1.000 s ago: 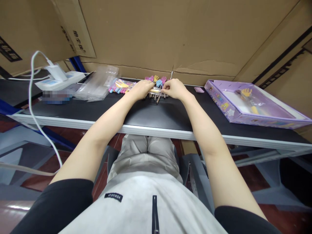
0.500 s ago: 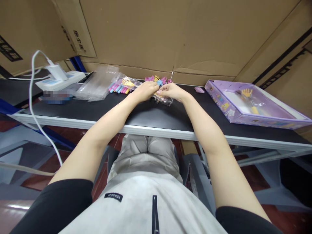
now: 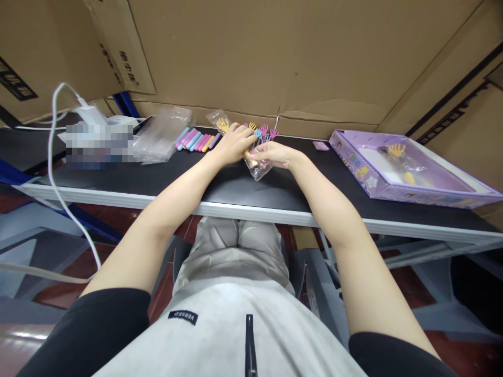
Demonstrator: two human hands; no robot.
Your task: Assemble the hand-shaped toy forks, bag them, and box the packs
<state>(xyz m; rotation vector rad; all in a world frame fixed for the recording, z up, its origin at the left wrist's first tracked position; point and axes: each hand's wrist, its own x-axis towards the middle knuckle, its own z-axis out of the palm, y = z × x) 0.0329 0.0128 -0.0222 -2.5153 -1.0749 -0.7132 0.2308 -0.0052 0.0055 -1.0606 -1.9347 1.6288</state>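
A yellow back scratcher [image 3: 222, 124] in a clear plastic bag [image 3: 260, 172] lies aslant across my hands, its claw end at the upper left. My left hand [image 3: 236, 144] is closed over its middle, hiding the shaft. Lower right, my right hand [image 3: 275, 154] pinches the bag and the handle end between thumb and fingers. Just behind my hands lie several back scratcher heads [image 3: 264, 130] in pink, yellow, blue and purple. Left of my left hand is a row of coloured handles [image 3: 199, 141].
Empty clear bags [image 3: 159, 137] are piled left of the handles, near a blurred-out item and a white charger [image 3: 92, 114] with a cable. At right stands a purple box [image 3: 367, 175] holding another bagged yellow scratcher [image 3: 404, 162]. A small pink packet [image 3: 321, 146] lies between.
The bagged scratcher has turned to a steeper slant; its claw end moved right and away from the row of handles, its handle end down. My right hand has shifted slightly lower.
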